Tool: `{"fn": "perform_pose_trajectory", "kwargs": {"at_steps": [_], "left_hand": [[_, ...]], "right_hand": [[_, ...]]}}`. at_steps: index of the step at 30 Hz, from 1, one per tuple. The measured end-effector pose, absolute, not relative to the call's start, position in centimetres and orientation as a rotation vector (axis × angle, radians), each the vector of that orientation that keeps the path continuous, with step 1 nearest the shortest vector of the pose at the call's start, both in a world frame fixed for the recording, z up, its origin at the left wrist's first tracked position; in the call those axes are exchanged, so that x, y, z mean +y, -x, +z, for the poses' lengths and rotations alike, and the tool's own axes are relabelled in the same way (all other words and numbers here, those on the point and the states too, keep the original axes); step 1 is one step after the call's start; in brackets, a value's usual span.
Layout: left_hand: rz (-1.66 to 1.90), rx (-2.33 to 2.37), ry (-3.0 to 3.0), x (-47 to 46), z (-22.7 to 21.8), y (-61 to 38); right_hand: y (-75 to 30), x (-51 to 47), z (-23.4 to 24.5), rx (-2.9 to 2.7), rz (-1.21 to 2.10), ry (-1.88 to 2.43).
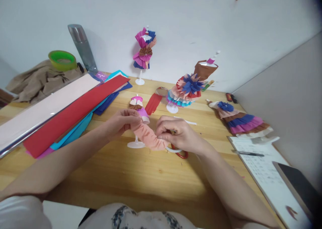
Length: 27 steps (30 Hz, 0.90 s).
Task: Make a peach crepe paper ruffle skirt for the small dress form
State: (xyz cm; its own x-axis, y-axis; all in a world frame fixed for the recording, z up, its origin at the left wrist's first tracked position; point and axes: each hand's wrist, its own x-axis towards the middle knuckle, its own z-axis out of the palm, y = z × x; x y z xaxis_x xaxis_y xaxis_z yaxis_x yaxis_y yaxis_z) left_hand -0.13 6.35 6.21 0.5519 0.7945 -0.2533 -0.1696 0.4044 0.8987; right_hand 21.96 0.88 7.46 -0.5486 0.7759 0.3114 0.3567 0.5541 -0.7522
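Between my two hands stretches a strip of peach crepe paper [148, 137], gathered into small folds. My left hand [125, 121] pinches its upper left end, and my right hand [176, 131] pinches it near the lower right end. Just behind the strip stands a small dress-form stand [136, 144] with a pink, white and brown paper top [136, 102]; the strip and my left hand cover part of it. Scissors with red handles [183, 154] lie under my right hand, partly hidden, beside a white ring-shaped thing [173, 150].
Folded crepe paper, including a red sheet [75, 116], fills the left side. Two dressed mannequins [144, 54] [190, 84] stand at the back. A striped paper dress [241, 120], a written sheet [261, 168] and a dark device [297, 182] lie right. A bottle [84, 49] and green tape [62, 60] are back left.
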Motion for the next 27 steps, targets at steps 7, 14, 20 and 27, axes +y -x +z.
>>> {"fn": "perform_pose_trajectory", "kwargs": {"at_steps": [7,14,20,27], "left_hand": [[0.679,0.72,-0.913,6.6,5.5,0.3],[0.668,0.696,-0.87,6.9,5.5,0.4],[0.7,0.685,-0.882,7.0,5.7,0.4],[0.717,0.709,-0.88,7.2,5.2,0.5]], "right_hand": [[-22.3,1.0,7.5,-2.229,0.736,0.754],[-22.6,1.0,7.2,-2.27,0.557,0.667],[-22.4,1.0,6.8,-2.281,0.253,0.627],[-22.2,1.2,5.8,-2.248,0.064,0.608]]}}
